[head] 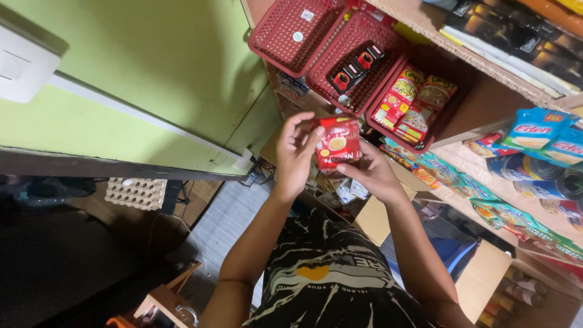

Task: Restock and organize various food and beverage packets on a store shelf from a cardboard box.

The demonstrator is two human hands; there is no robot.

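Sachets partly sorted, going by the shelf: middle red basket already carrying a few black-and-red sachets, right-hand red basket stocked with red and yellow packets, far-left red basket looking bare from this angle. One small stack of red sachets not yet placed, held up in front of the baskets, just below the middle one and clear of the shelf. Left hand closed on the stack's left and upper edge, fingers curled over the top, thumb near the corner. Right hand cupped under and behind the stack from the right, fingers partly curled, supporting rather than pinching as far as can be told. Both hands gripping the same stack, neither touching a basket. Below, an open cardboard box with more small packets near it, so probably a fair share left to shelve. Lower shelves to the right lined with green-and-orange pouches and cans. Egg tray well apart at the left by the green wall.
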